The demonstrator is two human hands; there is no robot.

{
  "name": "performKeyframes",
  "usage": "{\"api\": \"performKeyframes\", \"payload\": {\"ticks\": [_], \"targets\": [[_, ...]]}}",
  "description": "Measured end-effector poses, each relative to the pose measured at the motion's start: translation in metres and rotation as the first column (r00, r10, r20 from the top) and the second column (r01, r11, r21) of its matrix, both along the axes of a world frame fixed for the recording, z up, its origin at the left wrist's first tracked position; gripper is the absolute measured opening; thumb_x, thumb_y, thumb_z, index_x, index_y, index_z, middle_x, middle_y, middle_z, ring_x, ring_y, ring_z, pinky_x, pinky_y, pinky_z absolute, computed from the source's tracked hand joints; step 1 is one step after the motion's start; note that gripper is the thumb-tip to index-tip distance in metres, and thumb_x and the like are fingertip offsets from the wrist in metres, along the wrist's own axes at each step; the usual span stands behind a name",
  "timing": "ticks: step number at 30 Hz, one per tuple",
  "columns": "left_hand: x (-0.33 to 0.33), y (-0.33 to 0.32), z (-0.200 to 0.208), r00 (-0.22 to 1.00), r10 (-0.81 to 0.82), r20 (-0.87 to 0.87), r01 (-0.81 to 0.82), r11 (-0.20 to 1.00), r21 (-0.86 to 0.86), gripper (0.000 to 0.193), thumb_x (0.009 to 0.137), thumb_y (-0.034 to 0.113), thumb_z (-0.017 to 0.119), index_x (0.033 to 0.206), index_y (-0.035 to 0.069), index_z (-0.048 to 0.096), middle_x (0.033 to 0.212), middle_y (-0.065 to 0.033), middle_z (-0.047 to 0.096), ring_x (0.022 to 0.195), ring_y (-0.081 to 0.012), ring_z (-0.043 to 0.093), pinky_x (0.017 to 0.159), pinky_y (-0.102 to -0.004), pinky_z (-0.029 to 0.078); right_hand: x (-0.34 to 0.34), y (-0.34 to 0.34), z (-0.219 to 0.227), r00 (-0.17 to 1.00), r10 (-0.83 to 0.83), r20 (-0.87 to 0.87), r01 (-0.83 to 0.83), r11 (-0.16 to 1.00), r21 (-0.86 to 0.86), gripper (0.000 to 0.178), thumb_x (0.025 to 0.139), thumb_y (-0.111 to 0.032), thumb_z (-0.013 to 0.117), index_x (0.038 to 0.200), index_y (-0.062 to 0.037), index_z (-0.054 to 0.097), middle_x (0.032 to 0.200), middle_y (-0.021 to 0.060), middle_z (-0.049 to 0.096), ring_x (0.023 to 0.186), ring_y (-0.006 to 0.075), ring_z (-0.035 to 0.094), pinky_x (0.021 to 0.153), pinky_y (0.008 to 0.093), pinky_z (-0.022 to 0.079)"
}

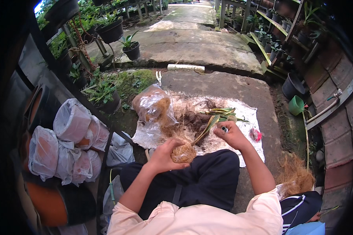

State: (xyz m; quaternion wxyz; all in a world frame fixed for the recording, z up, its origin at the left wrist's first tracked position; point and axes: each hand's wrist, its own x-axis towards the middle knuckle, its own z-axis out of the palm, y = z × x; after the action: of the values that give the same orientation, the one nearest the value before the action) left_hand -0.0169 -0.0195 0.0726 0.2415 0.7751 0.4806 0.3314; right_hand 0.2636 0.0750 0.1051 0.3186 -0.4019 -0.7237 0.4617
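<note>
Soft, even daylight falls from above onto the pale woven sack sheet (223,117) spread on the ground, with only faint shadows around it. The grey concrete path (192,43) beyond the sheet is brightest, slightly washed out. Fisheye bending curves straight edges far from the sheet, and the corners fall into black vignette.

A white woven sack (247,117) covers the concrete floor (208,84); loose soil (190,119) lies on it.

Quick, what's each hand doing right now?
Left hand: closed around a ball of coconut fibre with a leafy plant in it.
Right hand: closed on a small dark object.
</note>
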Motion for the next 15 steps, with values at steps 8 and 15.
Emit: {"api": "performKeyframes", "payload": {"ticks": [8,15], "targets": [[0.003,-0.009,-0.023,0.988,0.046,0.149,-0.032,0.995,-0.094,0.069,0.061,0.033,0.09,0.115,0.003,0.061,0.107,-0.0144,0.063,0.102,-0.0294,0.065,0.089,-0.0379,0.052,0.025,0.014,0.001,0.972,-0.147,0.185,0.14,0.989,0.054,0.047,0.093,-0.044,0.066,0.094,0.0028,0.07,0.081,0.0092,0.068,0.08,0.0133,0.06,0.073,0.0335,0.048],[0.001,-0.008,-0.029,0.985,0.079,0.154,-0.073,0.996,-0.048,0.066,0.062,0.034,0.09,0.113,0.004,0.062,0.104,-0.0142,0.063,0.099,-0.0309,0.066,0.087,-0.0391,0.052,0.04,0.037,0.016,0.978,-0.182,0.098,0.171,0.979,0.111,0.039,0.093,-0.04,0.066,0.087,-0.0024,0.065,0.066,-0.0002,0.055,0.059,0.006,0.049,0.053,0.0256,0.039]]}}
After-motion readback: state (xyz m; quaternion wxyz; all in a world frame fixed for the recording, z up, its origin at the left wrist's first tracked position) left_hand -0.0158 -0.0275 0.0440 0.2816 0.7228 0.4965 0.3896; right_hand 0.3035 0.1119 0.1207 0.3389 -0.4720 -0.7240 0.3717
